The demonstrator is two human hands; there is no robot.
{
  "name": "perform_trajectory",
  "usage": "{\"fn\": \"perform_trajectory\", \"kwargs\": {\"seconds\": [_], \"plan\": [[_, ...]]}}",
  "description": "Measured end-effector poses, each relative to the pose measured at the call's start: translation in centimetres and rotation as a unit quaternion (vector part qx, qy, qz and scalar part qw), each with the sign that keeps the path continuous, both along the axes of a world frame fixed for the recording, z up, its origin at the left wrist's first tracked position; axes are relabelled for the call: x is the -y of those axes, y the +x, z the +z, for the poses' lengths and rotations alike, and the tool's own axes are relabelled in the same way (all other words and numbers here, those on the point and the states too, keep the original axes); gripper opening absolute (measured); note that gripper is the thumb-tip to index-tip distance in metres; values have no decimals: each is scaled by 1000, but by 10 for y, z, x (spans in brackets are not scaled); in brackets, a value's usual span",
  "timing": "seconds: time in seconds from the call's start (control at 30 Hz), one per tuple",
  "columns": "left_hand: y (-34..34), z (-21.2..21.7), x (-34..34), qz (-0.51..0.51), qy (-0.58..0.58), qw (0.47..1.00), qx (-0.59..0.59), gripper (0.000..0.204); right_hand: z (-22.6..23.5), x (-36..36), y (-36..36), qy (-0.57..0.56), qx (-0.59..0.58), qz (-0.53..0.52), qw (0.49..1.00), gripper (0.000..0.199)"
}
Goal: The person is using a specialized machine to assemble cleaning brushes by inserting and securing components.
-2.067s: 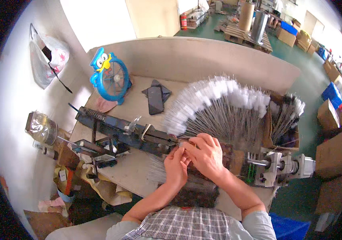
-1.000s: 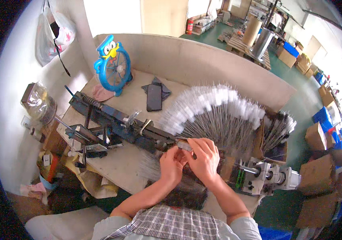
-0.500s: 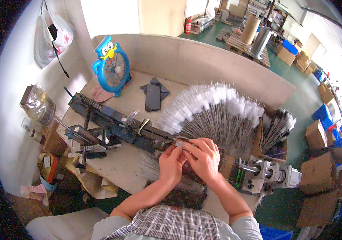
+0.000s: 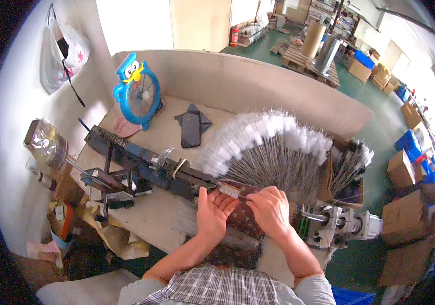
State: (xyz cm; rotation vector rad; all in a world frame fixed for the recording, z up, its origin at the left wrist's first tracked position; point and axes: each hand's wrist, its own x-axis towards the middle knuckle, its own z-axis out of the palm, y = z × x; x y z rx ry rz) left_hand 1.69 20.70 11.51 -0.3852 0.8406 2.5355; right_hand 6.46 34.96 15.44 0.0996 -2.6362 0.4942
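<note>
A small brush with a white bristle head (image 4: 229, 190) and a thin wire stem lies level in front of me. My right hand (image 4: 270, 211) pinches its stem between thumb and fingers. Beneath and beside the bristle head, my left hand (image 4: 212, 214) is turned palm up with its fingers apart; whether they touch the bristles I cannot tell. Just left of the hands is the end of a long dark metal machine (image 4: 151, 161). Beyond them many similar white-tipped wire brushes (image 4: 271, 147) lie fanned out in a thick pile.
At right a metal shaft with a motor block (image 4: 352, 223) is mounted at the table's edge. A carton of dark-stemmed brushes (image 4: 347, 173) stands behind it. A phone (image 4: 191, 130) on a dark cloth and a blue duck-shaped fan (image 4: 138, 94) stand farther back, before a low partition (image 4: 278, 84).
My hands have drawn apart. The left has opened, palm up, while the right has shifted to the right with the stem, so the white bristle head now shows between them.
</note>
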Motion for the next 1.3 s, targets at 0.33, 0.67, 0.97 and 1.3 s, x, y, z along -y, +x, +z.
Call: {"fn": "perform_trajectory", "kwargs": {"seconds": [0.33,0.67,0.97,1.3], "plan": [[11,3,3,-66,-71,991,-95,69,3,-10,13,-53,0,15,998,15],[22,-21,75,-91,-213,968,-94,32,-85,-10,72,-89,237,33,967,18],[-34,-90,326,293,-214,932,19,29,-68,-13,65,-33,301,21,953,18],[-33,-78,299,300,-373,878,25,34,-61,-22,77,-150,173,-108,967,14]]}}
